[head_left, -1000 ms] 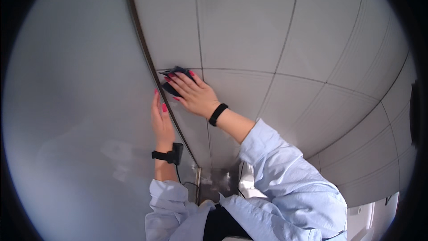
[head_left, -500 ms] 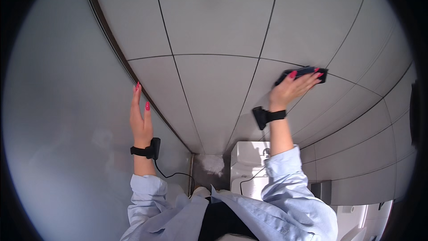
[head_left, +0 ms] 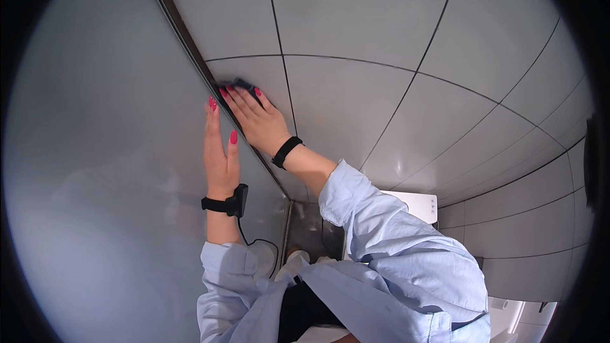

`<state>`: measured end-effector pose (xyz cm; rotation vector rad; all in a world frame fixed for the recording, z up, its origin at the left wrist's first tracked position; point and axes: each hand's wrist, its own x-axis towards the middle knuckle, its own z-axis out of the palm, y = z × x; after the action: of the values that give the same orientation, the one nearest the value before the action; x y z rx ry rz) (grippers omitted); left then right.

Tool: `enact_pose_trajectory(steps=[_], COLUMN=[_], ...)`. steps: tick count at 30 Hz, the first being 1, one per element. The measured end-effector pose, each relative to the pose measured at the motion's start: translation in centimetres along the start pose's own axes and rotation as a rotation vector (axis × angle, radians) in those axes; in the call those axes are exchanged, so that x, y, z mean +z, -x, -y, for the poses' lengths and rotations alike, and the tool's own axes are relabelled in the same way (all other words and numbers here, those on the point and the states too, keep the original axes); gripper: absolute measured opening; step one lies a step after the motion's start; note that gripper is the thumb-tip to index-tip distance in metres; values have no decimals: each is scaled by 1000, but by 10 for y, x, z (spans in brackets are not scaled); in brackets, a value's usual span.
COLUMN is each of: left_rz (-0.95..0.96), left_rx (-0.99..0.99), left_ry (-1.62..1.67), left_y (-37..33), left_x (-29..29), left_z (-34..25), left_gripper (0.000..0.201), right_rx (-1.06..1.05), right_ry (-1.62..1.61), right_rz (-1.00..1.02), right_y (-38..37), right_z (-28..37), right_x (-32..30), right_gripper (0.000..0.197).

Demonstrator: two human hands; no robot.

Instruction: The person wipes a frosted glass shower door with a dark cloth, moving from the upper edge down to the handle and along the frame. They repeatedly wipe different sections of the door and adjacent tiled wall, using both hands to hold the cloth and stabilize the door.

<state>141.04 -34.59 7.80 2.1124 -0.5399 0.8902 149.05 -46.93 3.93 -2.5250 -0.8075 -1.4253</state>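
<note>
My right hand (head_left: 262,124) lies across a dark cloth (head_left: 244,83), pressing it on the grey tiled wall (head_left: 356,111) where that wall meets a smooth grey panel (head_left: 108,152). Its fingertips reach the dark trim strip (head_left: 176,16) along the joint, and the palm hides part of the cloth. Just left of it, my left hand (head_left: 219,155) rests against the smooth panel with fingers stretched and the thumb apart, holding nothing. Black straps go round both wrists; on the left one sits a black block with a cable (head_left: 259,240).
Below my right arm stands a white fixture (head_left: 413,204) with small round marks on its top, partly hidden by the sleeve. Dark floor (head_left: 311,222) shows beside it. Tiled wall curves round on the right, with a dark object (head_left: 591,162) at the rim.
My right hand has swept the cloth leftward over the tiles, from the right side to the trim strip. My left hand stays on the panel. The view has shifted slightly.
</note>
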Motion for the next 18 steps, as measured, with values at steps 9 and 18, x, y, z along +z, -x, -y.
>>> enact_pose_trajectory(steps=[9,18], left_rz=[-11,-166], left_rx=[43,60], left_ry=[-53,-145], left_y=[2,-8], left_x=[3,2], left_z=[2,-11], left_gripper=[50,53], right_rx=[-4,408], right_ry=[118,491], right_rz=[27,-506], right_y=[99,-43], right_z=[-87,-236], right_x=[-59,-290], right_gripper=[61,78])
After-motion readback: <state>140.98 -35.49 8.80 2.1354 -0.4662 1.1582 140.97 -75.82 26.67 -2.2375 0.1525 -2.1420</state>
